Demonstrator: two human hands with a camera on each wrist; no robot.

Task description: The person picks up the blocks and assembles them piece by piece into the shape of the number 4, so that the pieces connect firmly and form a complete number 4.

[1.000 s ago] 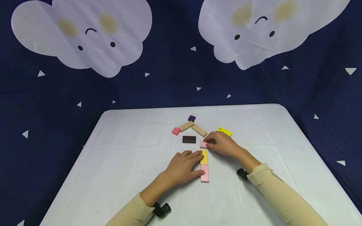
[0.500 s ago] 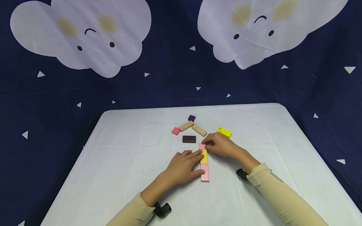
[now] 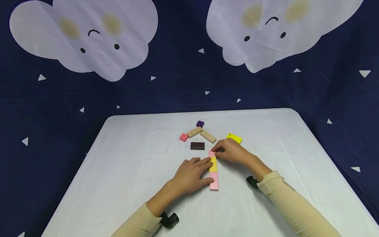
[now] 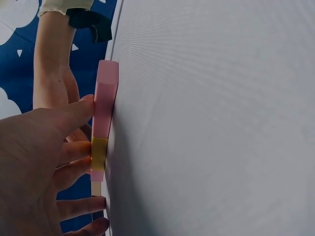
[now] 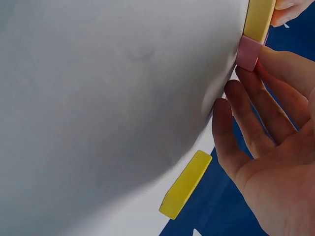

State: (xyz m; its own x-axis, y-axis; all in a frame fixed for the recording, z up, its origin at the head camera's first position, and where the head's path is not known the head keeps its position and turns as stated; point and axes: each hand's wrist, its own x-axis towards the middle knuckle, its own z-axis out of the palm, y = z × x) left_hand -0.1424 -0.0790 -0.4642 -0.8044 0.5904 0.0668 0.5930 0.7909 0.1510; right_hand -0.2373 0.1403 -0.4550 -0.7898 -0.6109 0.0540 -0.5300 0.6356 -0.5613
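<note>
A long pink block (image 3: 214, 181), a yellow block (image 3: 213, 164) and a small pink block (image 3: 211, 153) lie end to end in a line on the white table. My left hand (image 3: 190, 176) rests along the left side of this line, thumb on the long pink block and extended fingertips on the yellow one. At the far end my right hand (image 3: 232, 151) pinches the small pink block between thumb and fingers. In the right wrist view that small pink block (image 5: 249, 52) meets the end of the yellow block (image 5: 259, 19).
Behind the line lie a dark brown block (image 3: 197, 145), two tan blocks (image 3: 208, 136) (image 3: 194, 132), a coral block (image 3: 183, 137) and a purple block (image 3: 200, 123). Just beyond my right hand is a bright yellow block (image 3: 235, 138). A dark cloud-print cloth hangs behind the table (image 3: 133, 148).
My right hand has brought the small pink block toward me, closing the gap to the yellow block; over the last half second it stays there. My left hand has stayed in place.
</note>
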